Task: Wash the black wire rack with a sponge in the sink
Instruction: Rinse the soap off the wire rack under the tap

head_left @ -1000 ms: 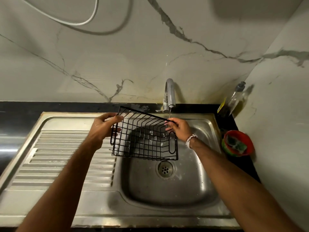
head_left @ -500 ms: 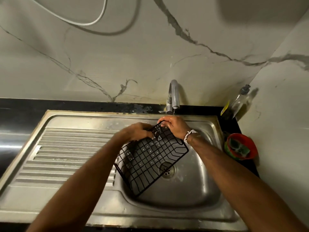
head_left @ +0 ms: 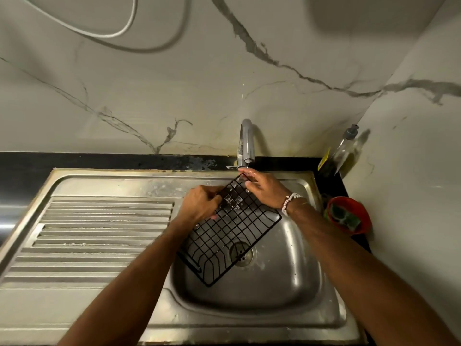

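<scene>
A person holds a black wire rack [head_left: 232, 233] tilted over the basin of a stainless steel sink [head_left: 274, 290], directly below a curved chrome tap [head_left: 247, 143]. The rack's upper corner sits just under the tap's spout, and its lower end slants down and to the left of the tap, toward the basin's near-left wall. The left hand [head_left: 199, 206], below and left of the tap, has its fingers curled round the rack's left edge. The right hand [head_left: 264, 191], immediately beneath the spout, pinches the rack's top corner with bent fingers, and a pale beaded bracelet [head_left: 290, 201] circles its wrist. Bubbly film fills a few of the rack's squares between the two hands. The round metal drain [head_left: 242, 253] shows through the wire grid, straight below the tap. A ribbed steel drainboard [head_left: 99, 233] stretches away far to the tap's left. To the tap's right, on the black table [head_left: 99, 161], a clear plastic pump bottle [head_left: 341, 151] leans in the corner, and nearer the camera a red bowl [head_left: 364, 216] holds a green sponge [head_left: 345, 218]. A white cable [head_left: 124, 28] loops across the veined marble wall high above the tap.
</scene>
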